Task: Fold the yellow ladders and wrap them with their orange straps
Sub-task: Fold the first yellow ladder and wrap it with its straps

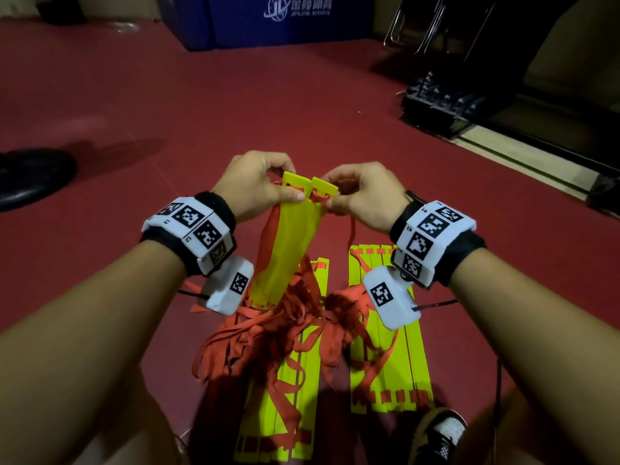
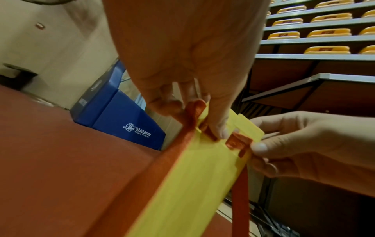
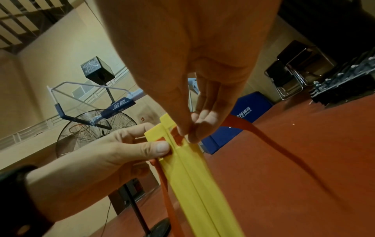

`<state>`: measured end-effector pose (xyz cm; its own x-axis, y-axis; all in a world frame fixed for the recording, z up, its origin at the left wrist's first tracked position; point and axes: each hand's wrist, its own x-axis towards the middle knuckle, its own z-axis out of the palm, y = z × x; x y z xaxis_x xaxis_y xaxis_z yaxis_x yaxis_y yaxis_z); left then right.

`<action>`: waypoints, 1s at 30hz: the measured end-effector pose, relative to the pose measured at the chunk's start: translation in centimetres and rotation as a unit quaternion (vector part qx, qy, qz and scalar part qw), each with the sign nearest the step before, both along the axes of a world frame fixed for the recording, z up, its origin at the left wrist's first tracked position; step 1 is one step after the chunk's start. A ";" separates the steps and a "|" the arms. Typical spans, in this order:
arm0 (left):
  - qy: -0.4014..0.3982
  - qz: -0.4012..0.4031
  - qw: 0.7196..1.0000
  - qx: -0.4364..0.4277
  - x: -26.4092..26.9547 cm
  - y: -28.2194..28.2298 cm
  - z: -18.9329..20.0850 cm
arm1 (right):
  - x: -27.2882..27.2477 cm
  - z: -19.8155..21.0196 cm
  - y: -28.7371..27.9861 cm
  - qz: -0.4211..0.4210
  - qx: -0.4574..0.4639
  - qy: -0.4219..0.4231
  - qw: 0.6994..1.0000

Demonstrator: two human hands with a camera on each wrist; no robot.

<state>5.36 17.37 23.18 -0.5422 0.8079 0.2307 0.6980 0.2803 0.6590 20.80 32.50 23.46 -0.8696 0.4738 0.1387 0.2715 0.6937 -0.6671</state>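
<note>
A stack of flat yellow ladder rungs (image 1: pixel 288 243) is held up above the red floor, its top end between both hands. My left hand (image 1: pixel 258 186) pinches the stack's top left corner, thumb pressed on the front face (image 2: pixel 219 128). My right hand (image 1: pixel 362 196) pinches the top right corner where an orange strap (image 2: pixel 237 142) threads through a slot. In the right wrist view its thumb and fingers (image 3: pixel 194 128) close on the strap at the slot (image 3: pixel 176 136). Orange straps (image 1: pixel 278 333) hang down in a tangle onto more yellow rungs (image 1: pixel 389 330) lying on the floor.
A blue padded block (image 1: pixel 268 18) stands at the back, folding chairs (image 1: pixel 436 25) and a black rack (image 1: pixel 439 102) at the back right. A black round base (image 1: pixel 30 176) lies at the left. My shoe (image 1: pixel 439 434) is at the bottom right. A floor fan (image 3: pixel 95 133) stands nearby.
</note>
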 end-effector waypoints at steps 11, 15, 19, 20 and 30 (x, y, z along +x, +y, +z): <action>-0.064 -0.006 0.996 0.055 0.5 0.7 -0.3 | 0.7 0.1 -0.4 -0.020 0.086 0.038 0.995; -0.055 -0.028 0.997 0.053 1.0 1.2 -0.6 | 0.4 -0.3 -0.8 0.009 0.018 0.049 0.999; -0.089 -0.063 0.993 0.036 1.4 1.7 -0.6 | -0.3 -0.9 -0.3 0.008 -0.023 0.052 0.998; -0.114 -0.077 0.990 0.034 1.6 1.8 -0.4 | -0.4 -1.0 -0.1 0.006 -0.039 0.054 0.998; -0.176 -0.114 0.978 0.009 1.8 2.0 -0.1 | -0.9 -1.8 0.7 -0.030 -0.082 0.059 0.994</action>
<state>7.13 19.33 23.08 -0.3976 0.9142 0.0782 0.4699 0.1297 0.8731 19.89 33.18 21.69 -0.8219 0.5481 0.1549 0.2220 0.5587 -0.7991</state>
